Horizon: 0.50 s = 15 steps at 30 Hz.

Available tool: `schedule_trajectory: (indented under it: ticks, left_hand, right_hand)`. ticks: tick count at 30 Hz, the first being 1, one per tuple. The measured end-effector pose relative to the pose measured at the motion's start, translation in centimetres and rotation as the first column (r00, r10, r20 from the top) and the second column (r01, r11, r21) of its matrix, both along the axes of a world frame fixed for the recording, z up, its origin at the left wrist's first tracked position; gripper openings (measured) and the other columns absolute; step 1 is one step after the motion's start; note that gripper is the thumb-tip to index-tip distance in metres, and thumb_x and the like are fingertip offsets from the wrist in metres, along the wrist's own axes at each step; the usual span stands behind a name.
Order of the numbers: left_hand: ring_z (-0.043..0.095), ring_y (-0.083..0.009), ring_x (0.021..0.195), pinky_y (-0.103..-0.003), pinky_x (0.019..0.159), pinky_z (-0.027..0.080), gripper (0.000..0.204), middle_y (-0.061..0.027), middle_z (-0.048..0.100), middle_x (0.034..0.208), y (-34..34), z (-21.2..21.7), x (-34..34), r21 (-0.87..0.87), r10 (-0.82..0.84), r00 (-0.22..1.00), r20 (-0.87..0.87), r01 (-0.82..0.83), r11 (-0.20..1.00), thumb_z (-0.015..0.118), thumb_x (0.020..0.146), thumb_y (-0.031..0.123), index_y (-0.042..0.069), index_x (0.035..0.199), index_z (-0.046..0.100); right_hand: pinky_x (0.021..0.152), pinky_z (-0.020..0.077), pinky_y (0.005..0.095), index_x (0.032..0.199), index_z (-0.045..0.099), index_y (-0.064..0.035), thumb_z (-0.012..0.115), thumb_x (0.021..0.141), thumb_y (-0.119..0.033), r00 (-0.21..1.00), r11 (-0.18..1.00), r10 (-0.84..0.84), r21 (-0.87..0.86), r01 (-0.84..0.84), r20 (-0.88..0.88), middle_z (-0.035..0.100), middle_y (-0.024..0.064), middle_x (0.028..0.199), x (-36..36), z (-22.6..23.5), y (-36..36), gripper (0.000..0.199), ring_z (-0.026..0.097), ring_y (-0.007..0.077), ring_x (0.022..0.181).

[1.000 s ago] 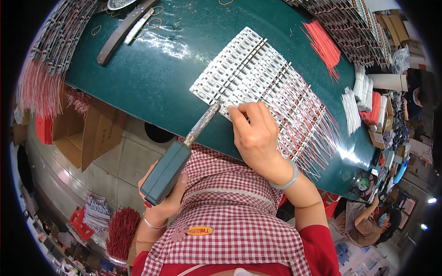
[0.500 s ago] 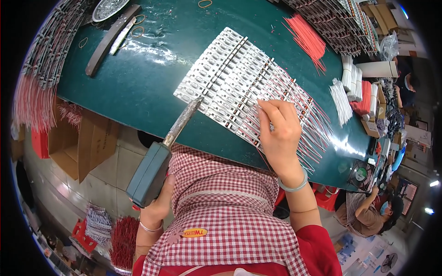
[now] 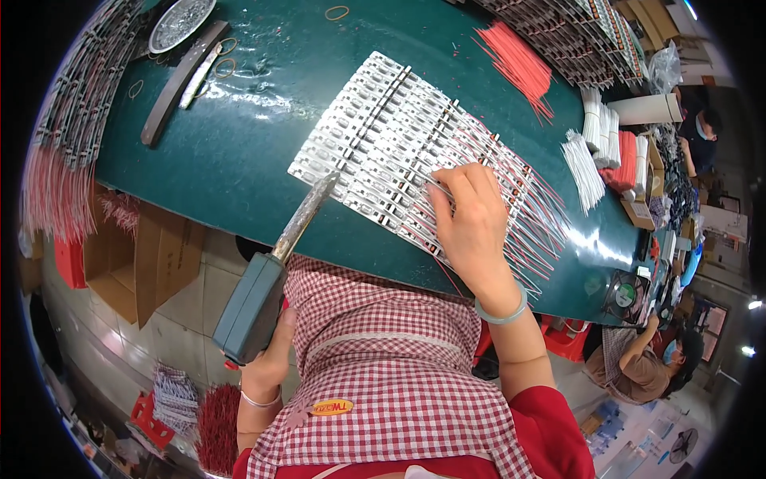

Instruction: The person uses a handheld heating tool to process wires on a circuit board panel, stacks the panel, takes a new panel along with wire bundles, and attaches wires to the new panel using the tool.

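The person wears a red-and-white checked apron over a red top — the red shows at both shoulders, the sleeves ending short so the forearms are bare. A small yellow oval badge with red lettering sits low on the apron's chest. A pale green bangle circles the wrist of the right hand point(image 3: 472, 217) — a thin light bracelet circles that of the left hand point(image 3: 270, 366).

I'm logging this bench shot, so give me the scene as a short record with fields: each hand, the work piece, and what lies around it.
left hand: grips a teal-handled soldering tool, metal tip at the strips' near edge
right hand: fingers pressed on the strips
work piece: rows of white strips with red and white wires
surface: green table
nearby: loose red wires, white wire bundles, rubber bands
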<state>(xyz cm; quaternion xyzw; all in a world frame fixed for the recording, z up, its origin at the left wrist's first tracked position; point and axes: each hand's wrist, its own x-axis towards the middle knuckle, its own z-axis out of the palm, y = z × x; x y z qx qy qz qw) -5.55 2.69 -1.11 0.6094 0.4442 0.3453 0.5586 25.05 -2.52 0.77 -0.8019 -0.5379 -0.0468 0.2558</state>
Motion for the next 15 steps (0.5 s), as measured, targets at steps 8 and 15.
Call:
schedule_trajectory:
  ticks: [8, 15]
  left_hand:
    - [0.056, -0.0088, 0.065, -0.023, 0.054, 0.045, 0.043, -0.0107, 0.069, 0.108, 0.1, 0.2, 0.5, 0.038, 0.011, 0.999, 0.035, -0.013, 0.999, 0.073, 0.088, -0.007, -0.006, 0.13, 0.062]
    - [0.057, -0.009, 0.067, -0.022, 0.054, 0.047, 0.044, -0.0124, 0.07, 0.114, 0.1, -0.3, -0.6, 0.105, -0.02, 1.0, -0.011, 0.021, 0.994, 0.072, 0.087, -0.009, -0.005, 0.13, 0.061]
  right_hand:
    - [0.076, 0.0503, 0.0415, 0.089, 0.063, -0.0021, 0.076, 0.08, -0.004, 1.0, 0.989, -0.001, -0.145, 0.0, -0.006, 0.058, 0.0129, 0.091, 0.5, 0.1, 1.3, 0.017, 0.058, 0.0314, 0.089]
    - [0.079, 0.0479, 0.0465, 0.092, 0.059, -0.0005, 0.07, 0.086, -0.003, 0.986, 0.975, 0.033, -0.22, 0.003, 0.164, 0.059, 0.0162, 0.095, 1.4, 2.7, 0.0, 0.013, 0.058, 0.0362, 0.092]
